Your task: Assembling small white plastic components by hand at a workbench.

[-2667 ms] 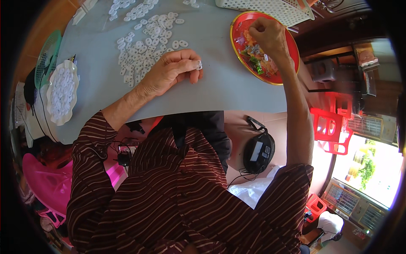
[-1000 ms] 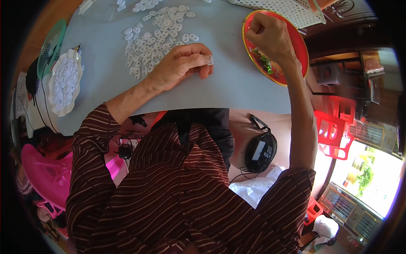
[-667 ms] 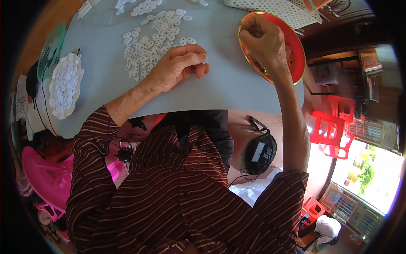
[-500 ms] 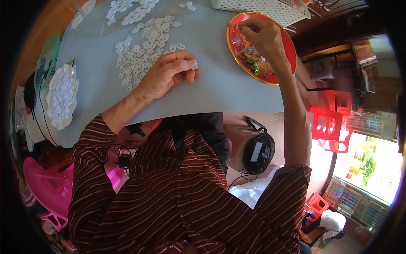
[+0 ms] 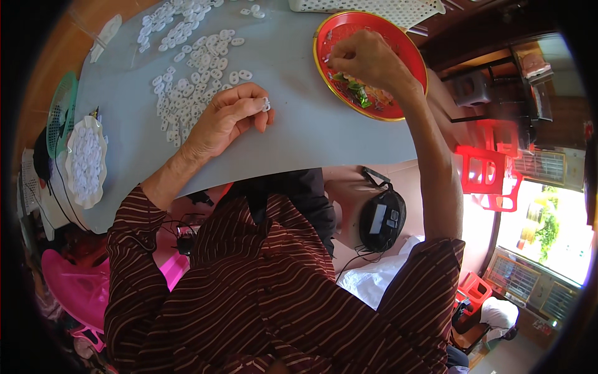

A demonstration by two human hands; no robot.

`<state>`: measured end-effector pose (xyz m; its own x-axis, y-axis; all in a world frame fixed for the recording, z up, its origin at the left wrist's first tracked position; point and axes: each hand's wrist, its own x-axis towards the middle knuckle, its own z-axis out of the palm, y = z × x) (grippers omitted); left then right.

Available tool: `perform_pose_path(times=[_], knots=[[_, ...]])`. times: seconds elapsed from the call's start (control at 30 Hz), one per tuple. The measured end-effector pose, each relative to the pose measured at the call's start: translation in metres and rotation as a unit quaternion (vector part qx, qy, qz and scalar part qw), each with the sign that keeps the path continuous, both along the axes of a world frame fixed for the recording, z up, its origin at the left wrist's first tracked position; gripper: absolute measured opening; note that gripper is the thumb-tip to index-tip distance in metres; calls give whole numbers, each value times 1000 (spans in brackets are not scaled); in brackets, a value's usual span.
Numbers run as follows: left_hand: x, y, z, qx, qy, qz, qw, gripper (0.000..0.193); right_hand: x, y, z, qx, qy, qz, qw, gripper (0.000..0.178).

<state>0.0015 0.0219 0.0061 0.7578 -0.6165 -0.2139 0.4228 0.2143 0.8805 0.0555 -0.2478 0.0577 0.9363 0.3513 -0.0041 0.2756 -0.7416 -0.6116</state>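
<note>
My left hand (image 5: pixel 229 118) is above the grey table, thumb and fingers pinching a small white plastic piece (image 5: pixel 266 105). Beside it on the table lie many loose white oval pieces (image 5: pixel 199 78) with two holes each. My right hand (image 5: pixel 370 62) hovers over the left part of a red round tray (image 5: pixel 408 53) with a gold rim. Its fingers are pressed together, and whatever they hold is too small or hidden to name. Small colourful bits and a green shiny wrapper (image 5: pixel 360 96) lie in the tray, partly covered by my hand.
At the table's left stands a white scalloped dish (image 5: pixel 87 162) heaped with white pieces, near a green mesh basket (image 5: pixel 62 109). A white perforated basket (image 5: pixel 374 9) is behind the tray. More white pieces (image 5: pixel 177 22) lie farther back. Red stools (image 5: pixel 483 171) stand at the right.
My right hand has moved toward me and slightly left over the tray, fingers still together. The left hand keeps its pinch on the white piece. The whole view has shifted a little.
</note>
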Motion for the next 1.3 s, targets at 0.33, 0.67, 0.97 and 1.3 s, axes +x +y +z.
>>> perform_pose_path(times=[0.33,0.67,0.97,1.3], knots=[[0,0,0,1,-3,-10,1000,16,6,-12,-14,-179,-107,-62,976,17],[-1,0,3,12,-4,-5,1000,15,17,-20,-16,-124,-130,-85,980,19],[-3,-4,4,21,0,10,1000,12,44,-27,-31,-67,-194,-115,972,19],[-2,-1,2,4,-4,-13,1000,15,41,-27,-26,-26,-116,-15,993,16]])
